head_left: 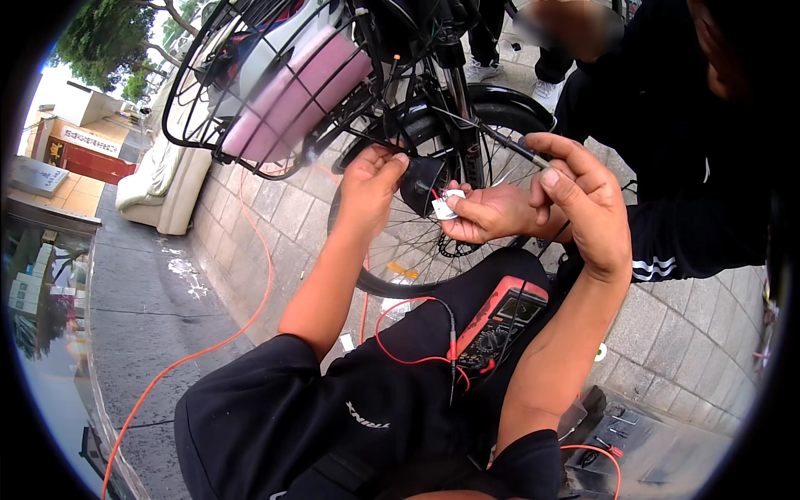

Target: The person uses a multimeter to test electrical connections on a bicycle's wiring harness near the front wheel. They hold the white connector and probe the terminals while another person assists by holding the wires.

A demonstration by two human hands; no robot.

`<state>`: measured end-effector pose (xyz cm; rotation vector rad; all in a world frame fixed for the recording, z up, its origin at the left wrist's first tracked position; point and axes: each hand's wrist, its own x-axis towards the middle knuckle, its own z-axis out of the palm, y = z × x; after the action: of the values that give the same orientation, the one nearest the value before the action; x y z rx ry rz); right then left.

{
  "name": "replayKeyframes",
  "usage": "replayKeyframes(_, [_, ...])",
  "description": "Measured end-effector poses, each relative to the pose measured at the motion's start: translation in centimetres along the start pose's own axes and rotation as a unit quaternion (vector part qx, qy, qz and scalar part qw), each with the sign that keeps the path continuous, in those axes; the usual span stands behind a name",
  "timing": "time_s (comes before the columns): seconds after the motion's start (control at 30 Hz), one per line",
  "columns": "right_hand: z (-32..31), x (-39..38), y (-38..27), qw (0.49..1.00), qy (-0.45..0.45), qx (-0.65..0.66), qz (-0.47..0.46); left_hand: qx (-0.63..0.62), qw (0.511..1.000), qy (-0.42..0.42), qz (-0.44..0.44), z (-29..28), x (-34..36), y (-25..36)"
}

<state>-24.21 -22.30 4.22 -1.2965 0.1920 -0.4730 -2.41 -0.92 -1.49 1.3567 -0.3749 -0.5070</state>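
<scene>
My left hand (371, 179) pinches the edge of a black cone-shaped lamp (423, 182) mounted on a bicycle's front fork. My right hand (583, 200) holds a thin black test probe (500, 140), its tip pointing left toward the lamp. Between my hands, a co-worker's hand (492, 212) in a black sleeve with white stripes holds a small white tag (446, 206) with a red wire at the lamp. A red multimeter (502, 321) lies on my lap, with red and black leads (417, 333) looping from it.
The bicycle's front wheel (400, 250) stands on grey paving. Its wire basket (250, 75) holds a pink pad. An orange cable (208, 346) runs across the ground at left. A dark tool tray (642, 442) sits lower right. A beige sofa (167, 183) is at left.
</scene>
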Motion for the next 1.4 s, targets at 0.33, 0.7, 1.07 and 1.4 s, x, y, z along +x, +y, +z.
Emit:
replayKeyframes(0.33, [-1.5, 2.2, 2.1, 0.975, 0.196, 0.065, -0.077, 0.023, 1.000, -0.015, 0.010, -0.3, -0.1, -0.1])
replayKeyframes(0.7, [-0.8, 3.3, 2.7, 0.953, 0.287, 0.000, -0.096, 0.020, 1.000, -0.014, 0.010, -0.2, -0.3, 0.0])
replayKeyframes(1.07, [0.1, 3.7, 3.0, 0.957, 0.269, -0.057, -0.090, 0.016, 1.000, -0.010, 0.007, 0.3, -0.5, 0.4])
replayKeyframes(1.4, [0.2, 4.0, 3.6, 0.956, 0.270, -0.066, -0.091, 0.012, 0.999, -0.031, -0.002, -0.3, -0.1, 0.1])
